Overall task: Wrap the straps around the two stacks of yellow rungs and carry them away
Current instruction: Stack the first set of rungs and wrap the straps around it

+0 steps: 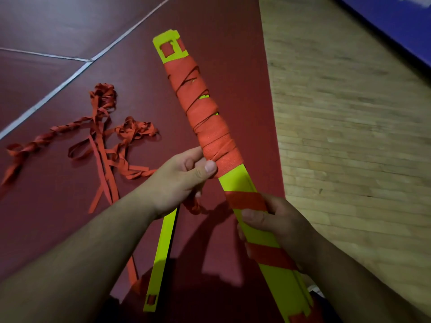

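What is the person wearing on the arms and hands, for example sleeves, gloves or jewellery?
Nothing worn is visible. The left hand and right hand have no gloves, and no ring shows on the visible fingers. The left forearm and right forearm are bare: no sleeves, watch or bracelet.

The floor is dark red (221, 24), crossed by 2 white lines (58, 89) that meet at the upper left. To its right lies pale wood flooring (349, 136), with a blue surface (396, 26) in the top right corner. On the red part, at left, red straps (102, 136) lie in a loose, partly twisted tangle. Yellow rungs (163, 252) lie flat near the bottom, 1 strap running just beside them.
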{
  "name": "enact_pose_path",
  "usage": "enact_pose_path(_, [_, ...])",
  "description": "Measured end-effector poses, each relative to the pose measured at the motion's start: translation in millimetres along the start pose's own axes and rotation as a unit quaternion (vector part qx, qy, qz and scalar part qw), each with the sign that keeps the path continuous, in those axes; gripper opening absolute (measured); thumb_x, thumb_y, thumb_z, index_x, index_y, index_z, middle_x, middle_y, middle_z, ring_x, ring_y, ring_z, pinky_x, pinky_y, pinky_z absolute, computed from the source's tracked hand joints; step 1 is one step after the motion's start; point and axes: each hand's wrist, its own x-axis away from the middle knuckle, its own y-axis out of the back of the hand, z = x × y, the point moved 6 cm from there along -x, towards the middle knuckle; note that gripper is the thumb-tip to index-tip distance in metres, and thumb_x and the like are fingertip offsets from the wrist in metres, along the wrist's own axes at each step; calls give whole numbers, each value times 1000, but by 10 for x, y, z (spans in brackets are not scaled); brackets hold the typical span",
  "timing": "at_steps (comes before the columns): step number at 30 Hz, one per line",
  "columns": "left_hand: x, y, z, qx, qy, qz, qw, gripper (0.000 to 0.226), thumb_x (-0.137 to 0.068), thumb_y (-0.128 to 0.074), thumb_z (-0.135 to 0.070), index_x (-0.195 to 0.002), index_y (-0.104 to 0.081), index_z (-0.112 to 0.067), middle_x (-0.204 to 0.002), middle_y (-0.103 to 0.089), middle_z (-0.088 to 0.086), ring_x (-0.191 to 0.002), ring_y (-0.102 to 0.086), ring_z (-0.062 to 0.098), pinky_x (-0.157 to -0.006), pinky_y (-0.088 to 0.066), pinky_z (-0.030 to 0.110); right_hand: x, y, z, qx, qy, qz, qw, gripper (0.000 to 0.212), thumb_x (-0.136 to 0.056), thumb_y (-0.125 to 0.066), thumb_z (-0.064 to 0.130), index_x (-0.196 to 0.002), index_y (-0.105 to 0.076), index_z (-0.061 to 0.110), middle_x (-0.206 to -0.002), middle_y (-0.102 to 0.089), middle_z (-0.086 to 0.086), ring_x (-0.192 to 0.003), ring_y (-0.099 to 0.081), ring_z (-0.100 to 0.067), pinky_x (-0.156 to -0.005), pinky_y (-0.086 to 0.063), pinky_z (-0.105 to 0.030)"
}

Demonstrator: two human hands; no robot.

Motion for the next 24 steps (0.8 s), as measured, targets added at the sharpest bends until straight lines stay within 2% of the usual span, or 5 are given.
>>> enact_pose_path(7, [62,-95,94,4,29,15,999,44,-77,-57,-77,-76,-66,-34,-56,-43,-2,-49,-44,10,-49,-38,18,2,-41,-72,-72,-33,57,995,55,-62,-87,40,-101,-66,7,-73,-61,-24,-48,-60,-29,-47,-49,-29])
enact_pose_path(12, [42,-206,157,147,29,17,989,108,-64,-71,-77,-126,-53,9,-89,-47,20,-51,-27,8,-52,-38,19,25,-123,-149,-153,-84,156,972,56,-70,-84,45,-107,-65,7,-71,-62,-21,-48,-62,-27,-48,-52,-30])
enact_pose_path(17, [34,-66,234,105,56,-118,986,70,-64,-74,-76,-85,-56,-12,-63,-43,11,-50,-42,14,-45,-36,22,-47,100,-106,44,-75,29,996,63,-64,-80,62,-111,-70,21,-94,-74,-17,-74,-71,-25,-66,-57,-36])
enact_pose_path(20, [44,2,301,75,79,-184,977,41,-79,-72,-58,-76,-55,-20,-66,-42,10,-54,-40,20,-43,-37,23,-78,126,-123,324,-48,-43,944,85,-52,-80,74,-126,-52,42,-103,-71,14,-89,-67,2,-76,-51,-20])
enact_pose_path(24, [19,-30,208,59,56,-162,983,33,-83,-67,-51,-83,-61,-19,-64,-42,8,-52,-40,15,-43,-40,23,-111,144,-47,430,13,-155,889,50,-70,-79,45,-113,-55,38,-87,-67,13,-75,-63,-1,-64,-47,-23])
